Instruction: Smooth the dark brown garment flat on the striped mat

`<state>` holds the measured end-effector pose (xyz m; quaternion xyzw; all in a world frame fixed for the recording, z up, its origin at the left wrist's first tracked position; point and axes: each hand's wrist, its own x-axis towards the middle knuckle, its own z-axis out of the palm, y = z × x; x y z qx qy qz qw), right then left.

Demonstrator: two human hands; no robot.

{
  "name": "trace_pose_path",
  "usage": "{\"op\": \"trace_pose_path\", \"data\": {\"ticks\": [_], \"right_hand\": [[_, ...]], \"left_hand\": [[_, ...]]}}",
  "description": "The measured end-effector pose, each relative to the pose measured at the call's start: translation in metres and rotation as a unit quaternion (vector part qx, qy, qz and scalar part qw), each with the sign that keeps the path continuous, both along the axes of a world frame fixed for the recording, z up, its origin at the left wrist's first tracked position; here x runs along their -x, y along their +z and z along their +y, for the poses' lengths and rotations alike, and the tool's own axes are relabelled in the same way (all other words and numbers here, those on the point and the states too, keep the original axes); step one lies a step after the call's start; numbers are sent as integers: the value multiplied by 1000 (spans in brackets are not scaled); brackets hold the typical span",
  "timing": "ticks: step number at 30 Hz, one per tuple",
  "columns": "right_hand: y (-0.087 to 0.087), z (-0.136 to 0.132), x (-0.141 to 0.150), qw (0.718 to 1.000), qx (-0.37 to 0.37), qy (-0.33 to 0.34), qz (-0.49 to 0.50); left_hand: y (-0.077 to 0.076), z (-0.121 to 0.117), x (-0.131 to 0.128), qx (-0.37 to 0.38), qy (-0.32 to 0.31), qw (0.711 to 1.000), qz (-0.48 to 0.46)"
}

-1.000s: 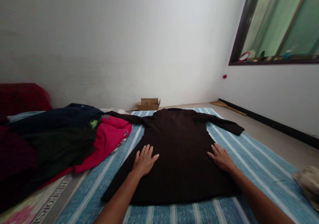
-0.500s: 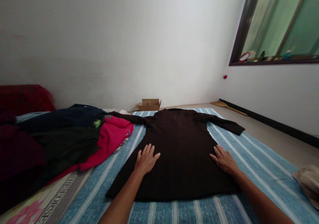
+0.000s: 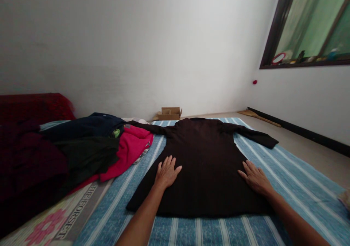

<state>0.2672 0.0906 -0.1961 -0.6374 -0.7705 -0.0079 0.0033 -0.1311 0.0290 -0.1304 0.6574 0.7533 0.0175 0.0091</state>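
Observation:
A dark brown long-sleeved garment (image 3: 205, 158) lies spread flat on a blue striped sheet (image 3: 279, 180), sleeves stretched out to both sides. My left hand (image 3: 166, 173) rests palm down on its left side, fingers spread and open. My right hand (image 3: 255, 178) lies flat on its right edge, fingers stretched out too. Neither hand grips the cloth.
A heap of clothes (image 3: 82, 151) in navy, black and pink lies to the left, with dark red fabric (image 3: 30, 109) behind it. A small cardboard box (image 3: 170, 113) stands by the far wall. Bare floor (image 3: 308, 147) runs along the right under a window (image 3: 314, 27).
The view has shifted left, so everything sits further right in frame. Both hands stay flat on the garment in much the same places.

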Motion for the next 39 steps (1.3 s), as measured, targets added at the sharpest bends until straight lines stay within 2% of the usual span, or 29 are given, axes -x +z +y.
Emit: {"op": "trace_pose_path", "data": {"ticks": [9,17,22,25,28,30,33,35,39], "right_hand": [[1,-1,1,999,-19,-10,38],[0,-2,1,1000,-22,-6,18],[-10,2,-5,999,-36,15,12],[-15,3,-10,999,-35,28,20],[-21,1,-15,995,-53,77,19],[-26,0,-19,991,-79,109,9],[-36,-1,-23,987,-117,108,5],[-43,-2,-26,983,-140,119,11],[-55,-3,-34,969,-184,163,25]], "left_hand": [[3,0,-2,6,6,1000,5],[4,-1,-2,11,9,1000,-4],[19,6,-1,10,11,999,-29],[36,28,-3,-60,44,997,-33],[50,64,-5,-105,121,987,-35],[53,91,-3,-111,177,977,-39],[49,127,6,-108,259,958,-62],[43,142,15,-97,297,947,-80],[30,152,34,-83,316,939,-108]]}}
